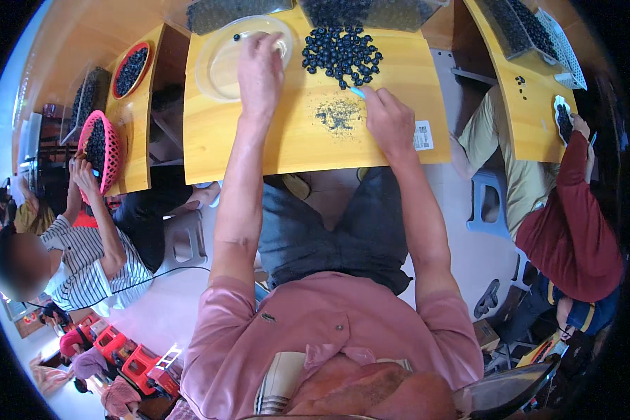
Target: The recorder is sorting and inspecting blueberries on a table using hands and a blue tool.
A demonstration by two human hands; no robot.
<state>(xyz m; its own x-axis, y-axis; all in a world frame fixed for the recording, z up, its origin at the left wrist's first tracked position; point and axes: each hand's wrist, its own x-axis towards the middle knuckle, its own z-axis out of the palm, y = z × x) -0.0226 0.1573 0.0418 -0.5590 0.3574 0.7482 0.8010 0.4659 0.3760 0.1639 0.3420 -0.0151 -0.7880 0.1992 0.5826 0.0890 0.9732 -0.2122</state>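
Observation:
My left hand hangs over a shallow, clear round tray, its fingers loosely bent and slightly apart, with nothing visible in them. One small dark ball lies in the tray beside the fingers. My right hand is closed on a slim light blue tool; most of it is hidden in the grip. The tool's tip points at the near edge of a pile of shiny, dark, round berry-like pieces. Dark crumbs are scattered on the yellow wooden table left of my right hand.
Clear bins of dark balls stand at the far edge. A white printed label lies near the right corner. On the left, a person works at a pink basket; on the right, another holds a white dish. A blue-grey stool stands right.

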